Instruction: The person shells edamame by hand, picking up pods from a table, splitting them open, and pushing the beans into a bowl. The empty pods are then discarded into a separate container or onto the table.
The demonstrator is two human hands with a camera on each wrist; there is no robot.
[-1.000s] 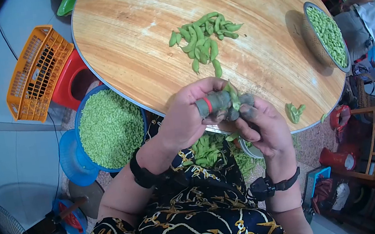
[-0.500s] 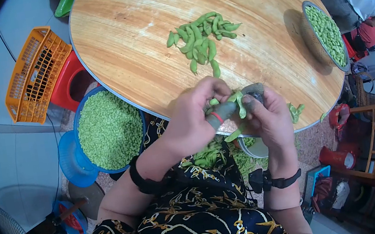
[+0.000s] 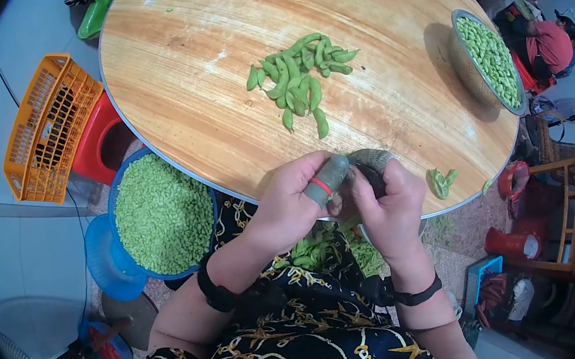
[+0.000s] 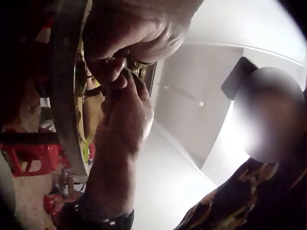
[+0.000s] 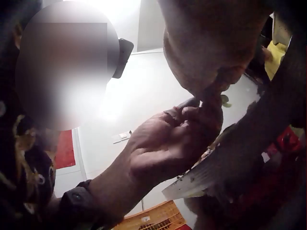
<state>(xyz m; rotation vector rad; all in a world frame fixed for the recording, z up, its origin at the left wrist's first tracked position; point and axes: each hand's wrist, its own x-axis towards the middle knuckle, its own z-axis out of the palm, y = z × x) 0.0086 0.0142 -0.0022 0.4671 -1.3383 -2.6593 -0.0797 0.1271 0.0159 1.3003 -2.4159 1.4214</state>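
Both hands meet fingertip to fingertip over the near edge of the round wooden table (image 3: 217, 108). My left hand (image 3: 283, 199) pinches an edamame pod, its thumb in a grey-green cover with a red band. The right hand (image 3: 393, 201) has dark-covered fingers curled against the same spot, pinching too. Most of the pod is hidden by the fingers; a green bit of the edamame pod (image 5: 225, 100) shows beyond the fingertips in the right wrist view. Farther in on the table lies a pile of whole edamame pods (image 3: 296, 78). Split pods (image 3: 441, 182) lie right of the hands.
A colander (image 3: 468, 71) of shelled beans stands at the table's right side. On the left, a blue basin (image 3: 117, 231) full of beans sits by a red stool (image 3: 94, 152) and an orange crate (image 3: 37, 142). More pods (image 3: 313, 250) lie below the table edge. People are at the far right.
The hands have drawn together, and the pod that showed between them half a second ago is now mostly covered by fingers. The head view has shifted slightly. People in the background have moved.
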